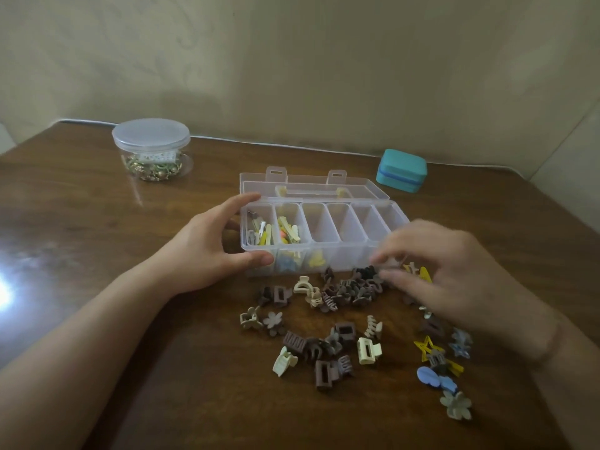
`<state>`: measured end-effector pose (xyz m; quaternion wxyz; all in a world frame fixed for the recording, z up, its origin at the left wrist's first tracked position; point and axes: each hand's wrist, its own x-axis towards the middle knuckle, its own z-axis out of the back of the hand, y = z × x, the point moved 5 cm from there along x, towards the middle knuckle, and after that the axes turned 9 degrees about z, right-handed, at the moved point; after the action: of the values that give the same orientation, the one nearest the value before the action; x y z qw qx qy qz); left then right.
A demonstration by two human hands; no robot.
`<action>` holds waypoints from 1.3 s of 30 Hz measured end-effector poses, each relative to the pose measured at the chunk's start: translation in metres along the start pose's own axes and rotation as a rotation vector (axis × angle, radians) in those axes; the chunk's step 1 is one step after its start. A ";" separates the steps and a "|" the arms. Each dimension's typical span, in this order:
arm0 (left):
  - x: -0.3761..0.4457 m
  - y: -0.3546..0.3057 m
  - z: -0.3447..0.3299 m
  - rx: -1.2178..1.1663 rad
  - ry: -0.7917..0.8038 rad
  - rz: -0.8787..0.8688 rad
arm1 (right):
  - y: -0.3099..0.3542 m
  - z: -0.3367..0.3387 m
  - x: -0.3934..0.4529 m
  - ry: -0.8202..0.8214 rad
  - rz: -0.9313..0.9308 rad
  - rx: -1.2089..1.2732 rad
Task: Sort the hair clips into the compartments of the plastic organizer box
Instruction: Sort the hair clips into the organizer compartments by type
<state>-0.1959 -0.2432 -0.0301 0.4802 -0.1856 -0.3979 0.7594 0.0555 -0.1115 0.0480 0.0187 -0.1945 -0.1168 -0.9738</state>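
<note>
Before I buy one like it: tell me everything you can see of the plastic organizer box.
The plastic organizer box is clear and rectangular, lying open on the wooden table; its hinged lid, with two latch tabs, is folded back behind it. The top row holds six compartments: the two at the left hold pale and yellow clips, the other four look empty. More coloured clips show through the front wall. The left hand grips its left end.

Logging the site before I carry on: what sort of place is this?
Probably a home, at a wooden table against a plain wall. Signs: a clear organizer box with loose hair clips before it, a lidded jar of trinkets, and a small teal case.
</note>
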 end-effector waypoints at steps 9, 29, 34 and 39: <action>0.000 0.002 -0.001 0.015 -0.014 0.002 | -0.007 -0.004 -0.119 0.188 0.048 -0.101; -0.001 0.001 0.000 0.012 -0.018 0.000 | -0.012 0.006 -0.039 -0.243 -0.089 0.191; -0.002 0.000 0.001 0.007 -0.002 0.008 | -0.038 -0.011 0.042 -0.309 -0.295 0.241; -0.003 -0.003 0.001 0.008 -0.001 0.014 | -0.052 -0.040 0.077 -0.029 -0.357 0.075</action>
<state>-0.1937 -0.2456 -0.0277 0.4756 -0.1860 -0.3937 0.7643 -0.0353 -0.0693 0.0299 -0.1490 -0.1837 -0.1860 -0.9537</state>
